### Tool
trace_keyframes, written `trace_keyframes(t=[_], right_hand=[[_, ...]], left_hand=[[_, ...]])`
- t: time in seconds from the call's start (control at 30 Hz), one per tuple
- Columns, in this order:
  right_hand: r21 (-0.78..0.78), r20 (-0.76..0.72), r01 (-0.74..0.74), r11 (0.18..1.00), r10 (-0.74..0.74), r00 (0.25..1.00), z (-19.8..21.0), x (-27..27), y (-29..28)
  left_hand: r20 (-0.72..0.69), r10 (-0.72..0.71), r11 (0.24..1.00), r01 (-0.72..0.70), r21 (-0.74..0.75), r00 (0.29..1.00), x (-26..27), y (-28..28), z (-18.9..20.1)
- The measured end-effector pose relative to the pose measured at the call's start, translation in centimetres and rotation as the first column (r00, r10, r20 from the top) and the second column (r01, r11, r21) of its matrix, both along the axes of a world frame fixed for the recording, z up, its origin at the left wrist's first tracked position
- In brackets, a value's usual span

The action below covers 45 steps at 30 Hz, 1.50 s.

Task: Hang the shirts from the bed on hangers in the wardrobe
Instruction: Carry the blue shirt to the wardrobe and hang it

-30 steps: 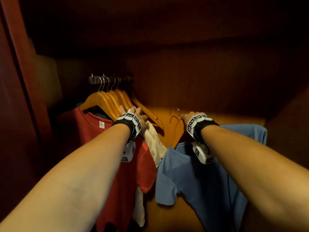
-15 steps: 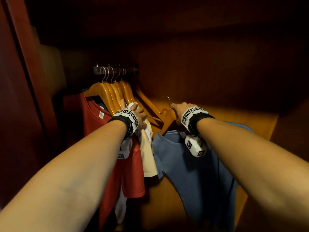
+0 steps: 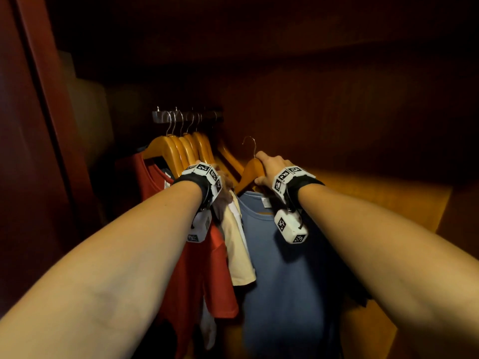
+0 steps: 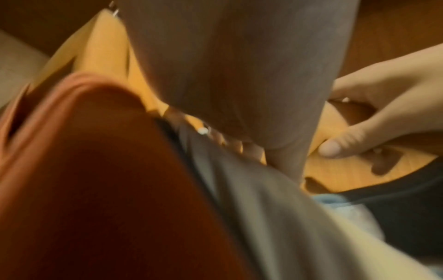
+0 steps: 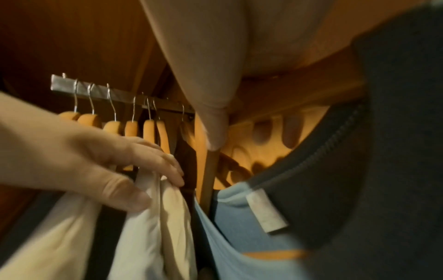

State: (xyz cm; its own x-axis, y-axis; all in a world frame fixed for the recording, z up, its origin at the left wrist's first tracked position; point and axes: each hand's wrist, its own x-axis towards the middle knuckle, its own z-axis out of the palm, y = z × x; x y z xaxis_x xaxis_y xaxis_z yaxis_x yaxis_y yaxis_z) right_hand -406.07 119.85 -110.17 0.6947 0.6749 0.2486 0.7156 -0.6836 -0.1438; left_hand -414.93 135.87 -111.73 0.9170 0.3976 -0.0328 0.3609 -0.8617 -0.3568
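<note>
My right hand (image 3: 269, 168) grips the hanger (image 3: 250, 172) carrying the blue shirt (image 3: 285, 268), now raised nearer the rail (image 3: 186, 116), hook not yet on. My left hand (image 5: 95, 163), fingers relaxed, parts hung shirts (image 3: 238, 242).

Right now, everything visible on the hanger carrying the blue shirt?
The hanger is orange-toned wood with a thin metal hook that is clear of the rail. The right hand grips its top by the hook base. The blue shirt hangs from it, collar and label at its neck. It hangs right of the hung hangers.
</note>
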Motion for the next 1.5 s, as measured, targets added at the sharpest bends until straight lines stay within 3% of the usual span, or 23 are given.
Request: trace_keyframes(t=[0.23, 0.33, 0.47, 0.6, 0.67, 0.8, 0.97, 1.1, 1.33, 1.5], right_hand=[[0.121, -0.021, -0.037, 0.992, 0.040, 0.999, 1.7, 0.3, 2.0], [0.136, -0.045, -0.031, 0.990, 0.037, 0.998, 3.3, 0.4, 3.0], [0.137, -0.103, -0.074, 0.988, 0.088, 0.991, 5.9, -0.1, 4.2], [0.093, -0.130, -0.118, 0.989, 0.130, 0.983, 7.8, -1.0, 4.8], [0.046, -0.114, -0.143, 0.989, 0.148, 0.982, 8.4, -1.1, 5.5], [0.020, -0.138, -0.121, 0.992, 0.123, 0.983, 8.6, -0.5, 7.4], [0.031, -0.161, -0.051, 0.998, 0.055, 0.985, 8.5, 0.4, 10.1], [0.066, -0.144, -0.038, 0.997, 0.047, 0.988, 8.4, 0.3, 11.1], [0.093, -0.047, -0.098, 0.991, 0.102, 0.994, 8.8, -0.5, 11.7], [0.087, -0.108, -0.085, 0.993, 0.094, 0.990, 8.4, -0.1, 13.1]], left_hand=[[0.101, -0.032, 0.975, 0.053, -0.217, 0.994, 0.8, 0.6, 3.6], [0.222, -0.041, 0.961, 0.099, -0.260, 0.974, 0.9, 1.2, 5.1], [0.430, -0.058, 0.974, 0.146, -0.174, 0.901, 0.5, 2.0, 7.8], [0.508, -0.017, 0.999, 0.037, -0.029, 0.861, -0.2, 3.5, 10.6], [0.503, 0.017, 0.996, -0.058, 0.067, 0.864, -0.4, 4.5, 11.5], [0.444, 0.111, 0.979, -0.176, 0.106, 0.889, -0.5, 5.6, 12.2], [0.357, 0.130, 0.979, -0.177, 0.102, 0.925, -0.4, 5.8, 12.5], [0.312, 0.102, 0.964, -0.170, 0.202, 0.945, -0.6, 5.8, 12.0], [0.309, 0.125, 0.969, -0.183, 0.167, 0.943, -0.8, 5.6, 12.0], [0.317, 0.108, 0.964, -0.177, 0.198, 0.942, -0.2, 5.7, 11.7]])
